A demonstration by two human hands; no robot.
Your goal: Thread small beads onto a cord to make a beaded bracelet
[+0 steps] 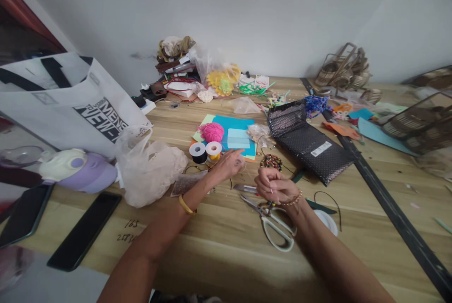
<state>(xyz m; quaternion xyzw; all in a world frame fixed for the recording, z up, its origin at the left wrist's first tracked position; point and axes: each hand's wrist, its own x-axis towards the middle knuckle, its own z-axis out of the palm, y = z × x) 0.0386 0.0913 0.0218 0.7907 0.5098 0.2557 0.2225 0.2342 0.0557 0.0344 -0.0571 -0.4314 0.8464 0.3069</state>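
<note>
My left hand (230, 163) lies low over the wooden table (219, 251), fingers stretched toward the coloured paper sheets (237, 134), just right of a black thread spool (198, 151) and a white spool (213, 150). My right hand (273, 185) is curled, fingers pinched on something too small to name, beside a coil of multicoloured beads (271, 161). White-handled scissors (273, 223) lie below my right wrist. A pink yarn ball (212, 131) sits on the paper.
A black mesh pouch (309, 143) lies right of the beads. A crumpled plastic bag (150, 166), a white tote bag (70, 105) and two phones (84, 230) are at left. Craft clutter lines the wall; wire baskets (420, 124) stand at right.
</note>
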